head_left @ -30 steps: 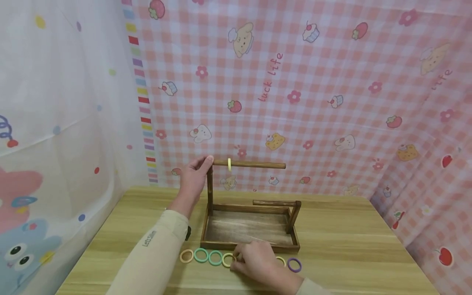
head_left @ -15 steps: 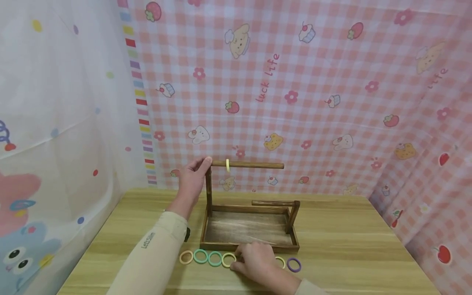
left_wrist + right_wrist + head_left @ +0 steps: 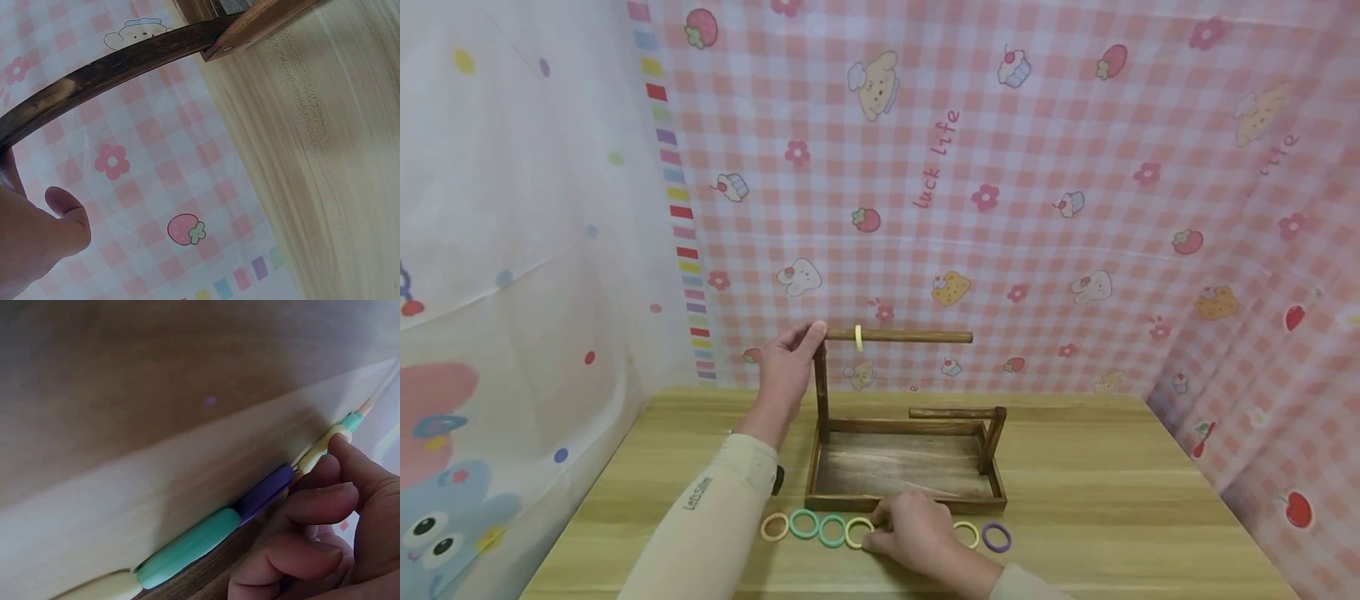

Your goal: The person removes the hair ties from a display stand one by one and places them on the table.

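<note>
A dark wooden stand has a tray base [image 3: 904, 503], a tall left post with an upper rod [image 3: 917, 337], and a short right post with a lower rod [image 3: 951, 413]. My left hand [image 3: 786, 367] grips the top of the tall post, thumb on the joint; its wrist view shows the post [image 3: 119, 69] reaching the fingers at the edge. One pale yellow ring [image 3: 859, 337] hangs on the upper rod. In front of the tray, my right hand [image 3: 913, 529] pinches a yellow ring [image 3: 315, 450] lying in a row on the table, thumb on its edge.
Left of the right hand lie two green rings [image 3: 832, 531] and an orange ring [image 3: 775, 527]. To its right are a yellow ring [image 3: 967, 535] and a purple ring [image 3: 997, 537]. The right wrist view shows purple [image 3: 265, 490] and green [image 3: 187, 550] rings beneath the hand.
The head view has shifted slightly, moving the scene a little to the left. Both hands keep their places at the stand and the yellow ring.
</note>
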The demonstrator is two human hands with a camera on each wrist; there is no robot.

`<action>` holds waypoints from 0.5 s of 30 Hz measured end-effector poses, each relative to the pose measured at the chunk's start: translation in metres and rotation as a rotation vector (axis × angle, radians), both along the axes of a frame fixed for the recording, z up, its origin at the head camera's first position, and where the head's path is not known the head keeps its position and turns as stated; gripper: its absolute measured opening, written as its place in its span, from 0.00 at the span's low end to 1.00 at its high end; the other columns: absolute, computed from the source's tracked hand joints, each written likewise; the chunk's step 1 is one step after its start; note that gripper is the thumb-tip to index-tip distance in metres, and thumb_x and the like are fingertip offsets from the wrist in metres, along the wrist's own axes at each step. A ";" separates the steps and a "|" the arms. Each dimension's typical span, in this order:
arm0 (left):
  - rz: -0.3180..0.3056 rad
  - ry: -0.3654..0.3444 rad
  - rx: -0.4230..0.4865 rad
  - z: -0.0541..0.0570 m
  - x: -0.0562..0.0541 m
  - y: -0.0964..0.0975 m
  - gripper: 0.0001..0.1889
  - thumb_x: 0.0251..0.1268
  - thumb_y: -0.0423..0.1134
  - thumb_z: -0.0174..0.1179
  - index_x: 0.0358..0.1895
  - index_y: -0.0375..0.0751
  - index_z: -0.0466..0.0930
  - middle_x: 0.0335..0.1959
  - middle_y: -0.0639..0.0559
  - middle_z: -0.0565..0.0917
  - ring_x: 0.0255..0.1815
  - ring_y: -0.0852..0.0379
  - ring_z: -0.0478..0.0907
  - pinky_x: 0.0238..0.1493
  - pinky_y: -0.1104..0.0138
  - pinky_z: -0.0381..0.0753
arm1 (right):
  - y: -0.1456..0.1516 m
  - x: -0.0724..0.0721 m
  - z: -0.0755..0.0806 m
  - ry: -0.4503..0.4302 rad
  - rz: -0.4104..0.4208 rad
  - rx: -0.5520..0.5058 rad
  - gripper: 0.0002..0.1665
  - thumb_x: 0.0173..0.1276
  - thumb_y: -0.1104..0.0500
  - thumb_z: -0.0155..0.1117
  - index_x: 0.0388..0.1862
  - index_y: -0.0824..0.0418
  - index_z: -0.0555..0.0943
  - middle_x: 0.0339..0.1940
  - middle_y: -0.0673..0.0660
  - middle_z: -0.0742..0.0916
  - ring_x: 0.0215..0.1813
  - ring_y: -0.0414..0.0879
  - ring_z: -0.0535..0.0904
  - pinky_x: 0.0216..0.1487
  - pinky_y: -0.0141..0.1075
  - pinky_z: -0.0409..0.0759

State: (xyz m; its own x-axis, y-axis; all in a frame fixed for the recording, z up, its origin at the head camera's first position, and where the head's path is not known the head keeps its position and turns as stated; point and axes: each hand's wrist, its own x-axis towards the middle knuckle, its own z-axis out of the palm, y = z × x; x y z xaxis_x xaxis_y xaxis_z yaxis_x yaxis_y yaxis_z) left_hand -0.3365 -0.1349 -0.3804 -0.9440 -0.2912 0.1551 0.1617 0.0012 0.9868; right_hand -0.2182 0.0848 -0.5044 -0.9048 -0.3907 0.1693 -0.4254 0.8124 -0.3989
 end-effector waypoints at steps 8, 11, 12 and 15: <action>-0.002 0.001 -0.002 0.000 -0.001 0.000 0.25 0.74 0.59 0.67 0.62 0.45 0.87 0.50 0.53 0.90 0.51 0.57 0.83 0.62 0.60 0.80 | -0.003 0.001 0.000 -0.021 0.037 -0.013 0.16 0.58 0.39 0.82 0.42 0.42 0.91 0.28 0.37 0.89 0.29 0.32 0.78 0.27 0.35 0.69; 0.002 0.013 -0.003 0.000 -0.001 0.000 0.24 0.74 0.58 0.68 0.60 0.46 0.88 0.47 0.55 0.90 0.50 0.58 0.84 0.60 0.61 0.81 | -0.003 0.001 0.001 -0.022 0.099 -0.019 0.16 0.61 0.40 0.82 0.45 0.42 0.92 0.25 0.35 0.86 0.27 0.28 0.74 0.27 0.32 0.68; 0.005 0.017 -0.004 0.000 -0.001 0.000 0.23 0.74 0.58 0.68 0.60 0.46 0.88 0.46 0.56 0.90 0.49 0.58 0.84 0.60 0.61 0.81 | -0.003 0.001 0.002 -0.020 0.114 -0.016 0.16 0.61 0.41 0.82 0.45 0.42 0.92 0.25 0.34 0.86 0.27 0.27 0.73 0.26 0.31 0.69; 0.006 0.021 -0.006 0.000 0.000 0.001 0.22 0.74 0.58 0.68 0.59 0.47 0.89 0.46 0.56 0.90 0.49 0.58 0.84 0.59 0.61 0.81 | -0.003 0.002 0.002 -0.002 0.119 0.006 0.15 0.61 0.41 0.82 0.43 0.44 0.92 0.24 0.34 0.86 0.26 0.26 0.73 0.25 0.31 0.69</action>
State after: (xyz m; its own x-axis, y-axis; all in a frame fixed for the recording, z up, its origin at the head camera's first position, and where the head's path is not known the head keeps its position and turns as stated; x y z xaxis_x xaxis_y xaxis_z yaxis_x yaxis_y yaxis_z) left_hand -0.3369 -0.1341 -0.3802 -0.9389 -0.2954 0.1767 0.1825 0.0083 0.9832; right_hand -0.2158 0.0819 -0.5020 -0.8525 -0.4962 0.1646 -0.5179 0.7585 -0.3956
